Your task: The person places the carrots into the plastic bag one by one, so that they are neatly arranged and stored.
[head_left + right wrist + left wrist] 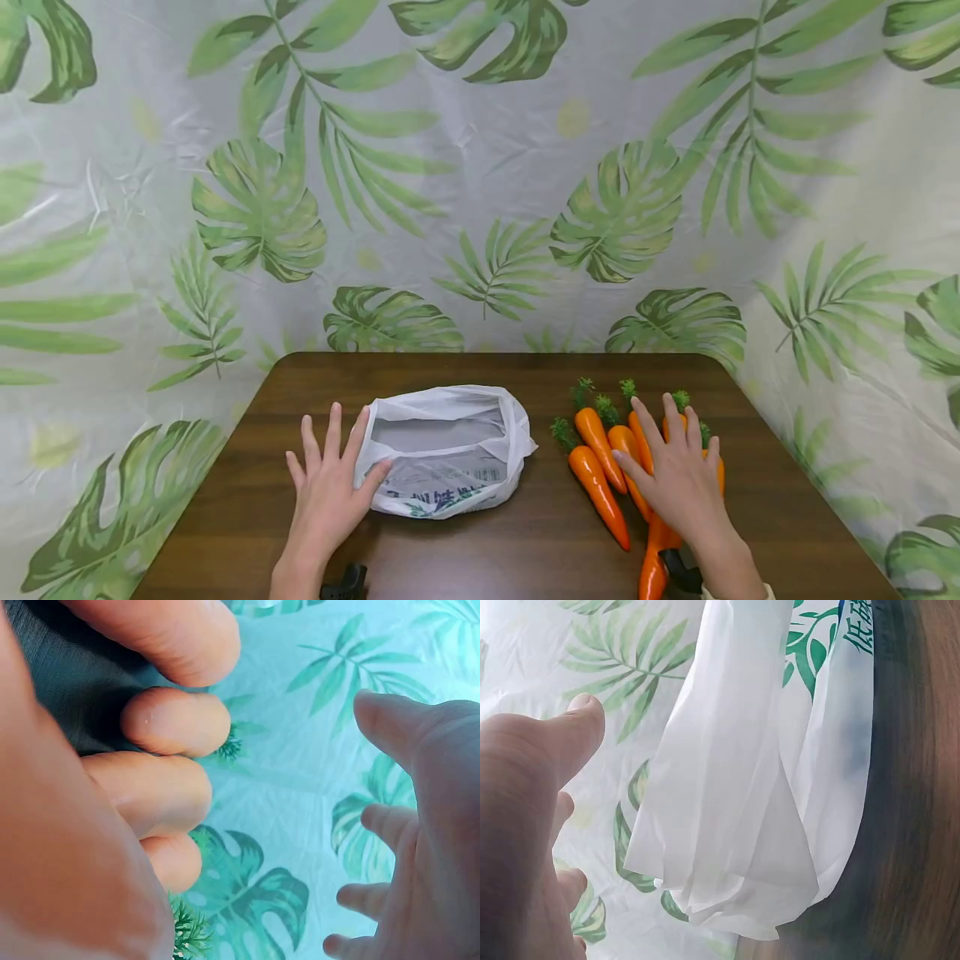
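Left hand and right hand spread, grasping nothing.
White bag near the former; carrots partly hidden by the latter.

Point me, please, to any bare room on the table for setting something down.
The dark brown wooden table is bare between the white plastic bag and the orange, green-topped carrots, and in front of the bag. Another patch lies left of the left hand. It is crowded at right, where carrots lie bunched beneath the right hand.
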A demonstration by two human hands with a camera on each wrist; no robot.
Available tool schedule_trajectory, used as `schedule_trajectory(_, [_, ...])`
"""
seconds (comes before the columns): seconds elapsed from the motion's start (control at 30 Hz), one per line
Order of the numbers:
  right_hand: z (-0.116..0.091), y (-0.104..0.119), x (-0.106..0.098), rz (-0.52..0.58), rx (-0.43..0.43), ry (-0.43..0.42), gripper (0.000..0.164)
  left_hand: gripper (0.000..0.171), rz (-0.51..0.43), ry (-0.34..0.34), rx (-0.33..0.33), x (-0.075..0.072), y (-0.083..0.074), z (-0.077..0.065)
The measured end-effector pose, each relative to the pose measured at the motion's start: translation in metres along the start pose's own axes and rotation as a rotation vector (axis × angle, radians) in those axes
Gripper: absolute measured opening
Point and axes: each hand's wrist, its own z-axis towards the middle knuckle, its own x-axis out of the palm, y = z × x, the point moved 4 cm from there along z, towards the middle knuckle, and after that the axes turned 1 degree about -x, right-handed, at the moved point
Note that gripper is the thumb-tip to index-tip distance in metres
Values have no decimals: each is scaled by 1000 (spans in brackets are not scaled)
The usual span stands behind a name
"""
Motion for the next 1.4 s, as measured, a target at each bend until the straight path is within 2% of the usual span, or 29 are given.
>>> schedule_trajectory(0.37, [0,-1,-13,6,-19,-7,87,83,-165,-13,-8,-5,-13,8])
schedule_trajectory(0.57, [-1,0,-16,0,-51,-1,88,82,-192,-27,1,-13,-13,5])
schedule_trajectory(0.73, [-9,1,-19,9,-42,49,87,81,-180,5,-7,-15,-5,-2])
schedule_trajectory(0.87, [-17,-2,-21,33,-11,122,86,78,-168,5,1,-16,2,-5])
schedule_trajectory(1.03, [-29,-9,-26,66,56,207,88,74,-209,3,3,-15,10,-5])
schedule_trajectory(1.17, [-37,-14,-28,82,104,233,87,72,-256,24,-29,-12,16,-4])
schedule_trajectory(1.4, [-50,-23,-28,79,163,252,89,71,-359,91,-139,-9,24,-4])
